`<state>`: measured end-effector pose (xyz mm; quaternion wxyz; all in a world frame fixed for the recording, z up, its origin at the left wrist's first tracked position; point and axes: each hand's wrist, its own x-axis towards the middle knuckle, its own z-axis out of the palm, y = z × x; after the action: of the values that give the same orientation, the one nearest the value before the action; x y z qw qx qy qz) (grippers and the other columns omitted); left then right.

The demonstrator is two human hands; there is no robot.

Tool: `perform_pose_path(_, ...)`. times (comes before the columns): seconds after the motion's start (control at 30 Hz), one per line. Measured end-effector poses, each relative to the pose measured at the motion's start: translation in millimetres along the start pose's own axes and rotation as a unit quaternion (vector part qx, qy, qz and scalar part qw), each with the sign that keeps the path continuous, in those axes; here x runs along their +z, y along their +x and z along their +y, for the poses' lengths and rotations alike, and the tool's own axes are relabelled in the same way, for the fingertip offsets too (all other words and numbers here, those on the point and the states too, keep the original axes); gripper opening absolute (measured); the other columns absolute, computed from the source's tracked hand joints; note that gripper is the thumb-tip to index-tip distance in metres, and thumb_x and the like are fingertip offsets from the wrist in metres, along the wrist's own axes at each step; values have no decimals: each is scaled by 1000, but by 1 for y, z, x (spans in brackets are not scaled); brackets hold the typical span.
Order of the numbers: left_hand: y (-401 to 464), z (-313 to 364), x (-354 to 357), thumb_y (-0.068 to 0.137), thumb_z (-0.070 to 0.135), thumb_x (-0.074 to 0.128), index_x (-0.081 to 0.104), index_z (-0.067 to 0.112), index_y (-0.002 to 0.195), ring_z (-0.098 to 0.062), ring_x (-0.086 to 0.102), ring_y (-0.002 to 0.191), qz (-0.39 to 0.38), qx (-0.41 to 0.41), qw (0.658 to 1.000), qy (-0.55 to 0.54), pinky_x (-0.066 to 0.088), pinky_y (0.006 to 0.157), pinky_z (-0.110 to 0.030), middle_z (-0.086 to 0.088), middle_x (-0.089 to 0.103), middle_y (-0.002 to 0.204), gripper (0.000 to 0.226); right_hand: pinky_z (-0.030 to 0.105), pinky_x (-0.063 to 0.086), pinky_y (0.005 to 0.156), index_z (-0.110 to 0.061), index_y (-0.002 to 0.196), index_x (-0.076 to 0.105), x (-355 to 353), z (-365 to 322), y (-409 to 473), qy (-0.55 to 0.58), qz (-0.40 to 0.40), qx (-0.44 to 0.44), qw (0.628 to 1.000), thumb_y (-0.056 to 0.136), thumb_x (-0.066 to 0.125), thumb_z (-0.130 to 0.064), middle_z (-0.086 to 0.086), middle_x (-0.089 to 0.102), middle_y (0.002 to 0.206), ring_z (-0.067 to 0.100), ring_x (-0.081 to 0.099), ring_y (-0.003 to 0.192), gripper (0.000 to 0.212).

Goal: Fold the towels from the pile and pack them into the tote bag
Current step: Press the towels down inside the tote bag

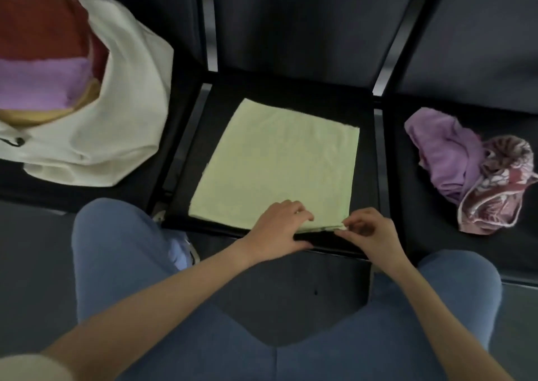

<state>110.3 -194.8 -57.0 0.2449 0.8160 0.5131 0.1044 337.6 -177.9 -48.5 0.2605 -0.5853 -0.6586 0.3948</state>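
Hands (279,229) on flat, square, pale-green towel (279,162).

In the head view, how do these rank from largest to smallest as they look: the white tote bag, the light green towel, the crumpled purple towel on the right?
1. white tote bag, partly cut off by the left edge
2. light green towel, close to the bag, so this order is unsure
3. crumpled purple towel, clearly the smallest

No text, label, brand or number can be read anywhere. A small dark mark on the tote bag (122,112), far left of the hands, is too blurred to make out.
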Motion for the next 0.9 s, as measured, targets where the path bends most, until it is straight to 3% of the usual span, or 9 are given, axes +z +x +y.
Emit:
perform_pose_path(0.17,22,15,28,90,25,65,63,12,115,-21,59,92,37,-12,994,-106,47,76,-35,-4,65,102,28,28,49,65,-22,72,71,-9,-6,4,4,-69,37,997,65,85,-11,13,64,86,27,59,65,19)
perform_pose_path(0.27,25,12,37,92,21,61,61,9,117,-23,63,90,32,-10,993,-113,50,73,-37,-6,67,106,27,20,48,59,-8,78,72,-13,-7,28,35,-82,93,992,75,79,-19,9,67,75,8,58,60,13)
perform_pose_path(0.33,27,12,40,93,21,60,59,9,119,-24,64,91,32,-2,993,-109,51,74,-39,-6,67,109,29,15,47,54,0,87,70,-8,0,58,37,-23,123,992,87,69,-21,3,65,71,-1,57,57,21)
perform_pose_path(0.5,33,13,32,96,26,55,61,12,106,-17,58,74,-2,-17,992,-127,43,62,-30,1,66,89,18,31,53,78,-4,103,63,3,22,157,-26,161,190,968,91,62,-28,6,65,96,17,61,88,27)
perform_pose_path(0.63,36,12,18,93,24,59,64,12,94,-12,60,69,-41,-112,961,-249,43,60,-20,4,64,81,13,40,40,103,-5,121,51,3,18,211,-203,177,222,937,89,59,-46,14,54,128,30,48,121,53)
perform_pose_path(0.7,38,8,14,90,17,60,63,11,90,-9,61,67,-70,-161,940,-293,44,58,-13,5,64,80,6,38,37,105,-5,127,48,3,14,225,-202,159,247,934,86,64,-45,13,47,135,30,41,128,59)
perform_pose_path(0.8,39,5,7,87,10,60,63,15,79,-13,66,65,-99,-220,910,-337,49,57,-14,4,67,73,10,40,46,99,-10,113,56,-1,17,237,-139,148,260,944,79,72,-38,11,55,126,28,48,121,47)
perform_pose_path(0.9,36,10,-1,86,5,63,68,3,82,-21,72,67,-135,-247,860,-427,59,66,-27,-11,73,77,7,30,53,73,-13,88,54,-14,26,232,-77,154,240,955,81,70,-29,1,59,90,15,59,86,24)
